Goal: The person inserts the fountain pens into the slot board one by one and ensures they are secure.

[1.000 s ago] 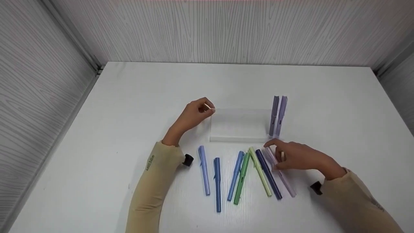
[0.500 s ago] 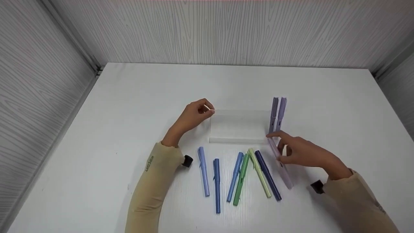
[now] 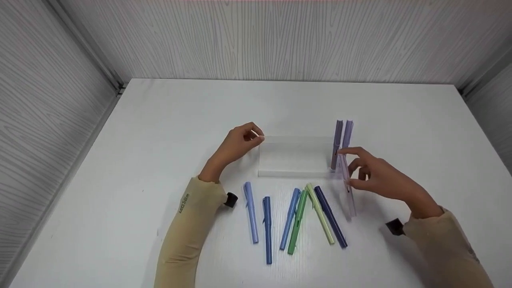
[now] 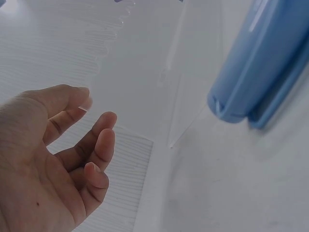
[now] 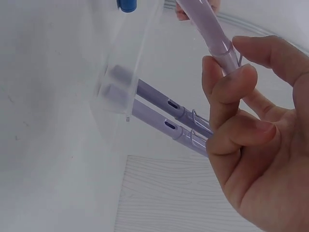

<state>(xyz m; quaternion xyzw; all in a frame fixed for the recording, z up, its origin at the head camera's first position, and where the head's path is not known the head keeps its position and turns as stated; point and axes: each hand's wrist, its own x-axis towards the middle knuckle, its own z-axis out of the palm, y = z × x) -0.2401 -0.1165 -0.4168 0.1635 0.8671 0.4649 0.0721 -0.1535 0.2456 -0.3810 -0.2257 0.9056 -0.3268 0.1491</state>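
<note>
L hand (image 3: pixel 238 142) pinching clr. plastic rack (image 3: pixel 296 173) | R hand (image 3: pixel 376 174) pinching slim, smooth lilac pen (image 3: pixel 345 170), tilted

Held pen (image 3: pixel 351 202) between right fingers (image 3: pixel 356 151); two standing pens (image 3: pixel 338 132) behind them, in rack (image 3: pixel 294 173); rack right of left fingers (image 3: pixel 254 128); six loose pens (image 3: pixel 297 222) left of right fingers.

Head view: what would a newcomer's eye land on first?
Probably the lilac pen in the right hand, tilted in front of two purple pens standing at the right end of the clear holder. Next, the six blue, green and yellow-green pens lying on the white table. The left hand pinches the holder's left end.
</note>
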